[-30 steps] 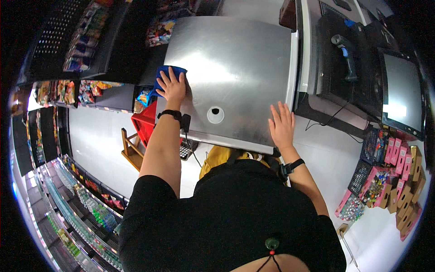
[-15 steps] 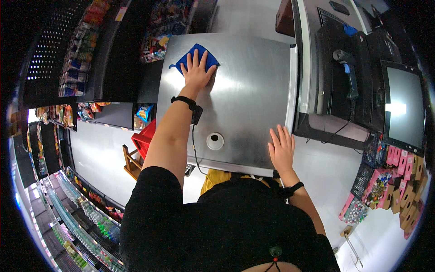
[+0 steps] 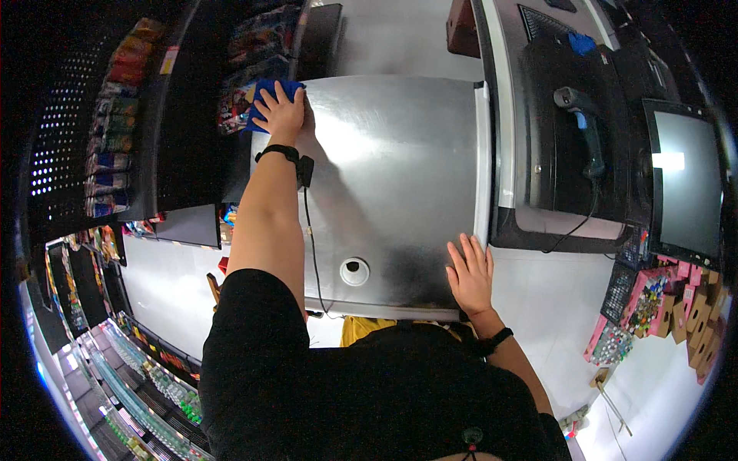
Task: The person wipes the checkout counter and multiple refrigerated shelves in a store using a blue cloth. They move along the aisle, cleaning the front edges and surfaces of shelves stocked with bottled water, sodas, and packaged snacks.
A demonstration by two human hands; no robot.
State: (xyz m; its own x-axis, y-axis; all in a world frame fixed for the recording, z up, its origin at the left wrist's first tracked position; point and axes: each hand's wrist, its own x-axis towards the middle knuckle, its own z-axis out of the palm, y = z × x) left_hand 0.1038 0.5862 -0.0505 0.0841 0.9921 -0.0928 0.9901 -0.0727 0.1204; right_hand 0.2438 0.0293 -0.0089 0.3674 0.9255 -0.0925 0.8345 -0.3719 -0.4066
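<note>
My left hand (image 3: pixel 282 119) lies with fingers spread on a blue cloth (image 3: pixel 290 87) at the far left corner of a metal-topped table (image 3: pixel 407 184). Part of the cloth reaches past the table's left edge. A black band with a small device circles that wrist, and a thin cable trails from it. At the near right corner my right hand (image 3: pixel 470 280) rests flat, its fingers stretched out and nothing in it. A white ring with a dark hole (image 3: pixel 355 271) sits in the tabletop near its front edge.
On the right, a black counter carries a handheld scanner (image 3: pixel 584 134) and a monitor (image 3: pixel 686 184). Shelves of packaged snacks (image 3: pixel 115 127) stand at the left, with rows of bottles (image 3: pixel 165 388) lower down. Pink and brown boxes (image 3: pixel 676 307) are at the right.
My left hand has slid the blue cloth leftward to the table's far left corner, partly over the edge. My right hand stays at the near right corner. The view has shifted slightly.
</note>
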